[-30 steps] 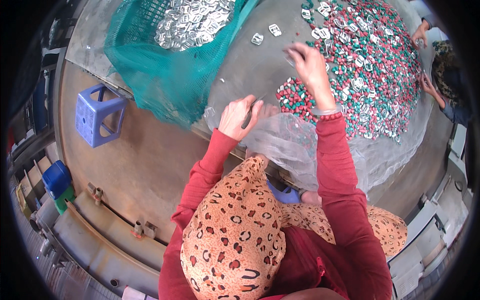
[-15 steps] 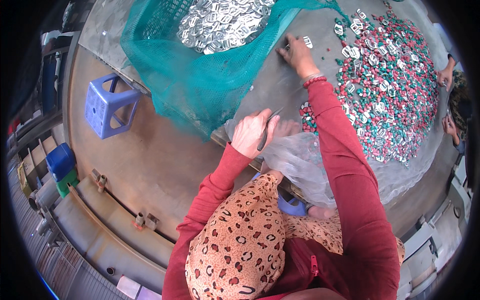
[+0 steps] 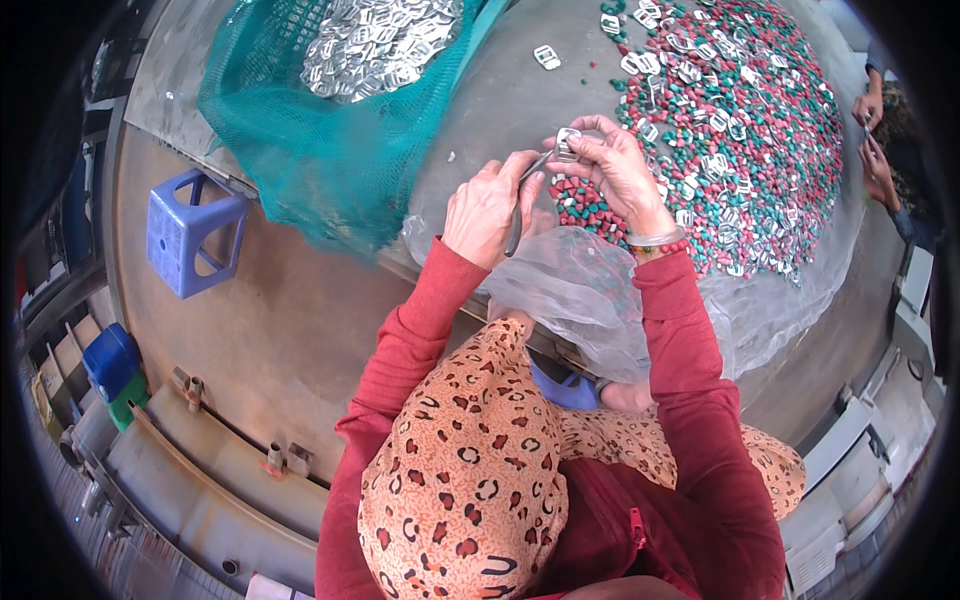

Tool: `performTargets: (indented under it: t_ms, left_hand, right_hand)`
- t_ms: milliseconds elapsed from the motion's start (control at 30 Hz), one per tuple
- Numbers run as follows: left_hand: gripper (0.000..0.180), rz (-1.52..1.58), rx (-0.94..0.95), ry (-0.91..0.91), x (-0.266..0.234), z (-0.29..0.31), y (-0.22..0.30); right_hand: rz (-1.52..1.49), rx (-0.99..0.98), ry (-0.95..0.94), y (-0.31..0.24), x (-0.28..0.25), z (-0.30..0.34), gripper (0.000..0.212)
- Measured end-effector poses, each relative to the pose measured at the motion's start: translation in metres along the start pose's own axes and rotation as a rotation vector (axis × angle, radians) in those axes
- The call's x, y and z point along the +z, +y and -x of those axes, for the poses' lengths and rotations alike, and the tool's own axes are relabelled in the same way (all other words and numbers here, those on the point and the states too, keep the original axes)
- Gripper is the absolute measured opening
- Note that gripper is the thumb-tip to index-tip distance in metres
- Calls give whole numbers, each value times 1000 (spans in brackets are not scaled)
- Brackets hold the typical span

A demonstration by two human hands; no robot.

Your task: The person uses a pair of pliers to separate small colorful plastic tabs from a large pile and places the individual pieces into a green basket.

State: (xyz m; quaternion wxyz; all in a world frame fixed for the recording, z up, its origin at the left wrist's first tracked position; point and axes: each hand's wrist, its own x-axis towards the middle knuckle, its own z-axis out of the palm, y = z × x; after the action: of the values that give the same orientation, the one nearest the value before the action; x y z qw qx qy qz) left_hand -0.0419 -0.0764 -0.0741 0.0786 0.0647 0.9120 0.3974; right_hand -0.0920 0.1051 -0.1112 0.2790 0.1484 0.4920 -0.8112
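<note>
A: What holds what here?

B: A green net bag (image 3: 330,150) sags off the table edge (image 3: 480,110), full of flat silvery metal buckles (image 3: 375,45). A clear plastic sheet (image 3: 590,300) carries a wide spread of red and teal bits (image 3: 770,150), more buckles mixed in.

A: And the hands?

B: The left hand (image 3: 487,207) is clenched around a slim dark tool (image 3: 522,200), its tip up at a small buckle (image 3: 567,143) pinched in the right hand (image 3: 612,165), just above the heap's near edge.

A: Anything unclear?

B: The tool's tip is too small to read. Another person's hands (image 3: 872,135) are cut off at the right rim. A blue plastic stool (image 3: 190,232) stands on the floor.
</note>
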Motion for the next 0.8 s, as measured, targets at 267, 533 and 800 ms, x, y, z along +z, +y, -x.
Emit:
performTargets:
  t_ms: [267,533,800]
  left_hand:
    - [19,-127,76,-100,7,-4,15]
    - [18,-277,87,-97,5,-4,22]
    - [17,-369,-21,-61,16,8,26]
  right_hand:
    - [-39,-46,77,-5,-3,29,21]
    - [179,-154,111,2,5,25,25]
    - [743,-418,235,17,23,25,17]
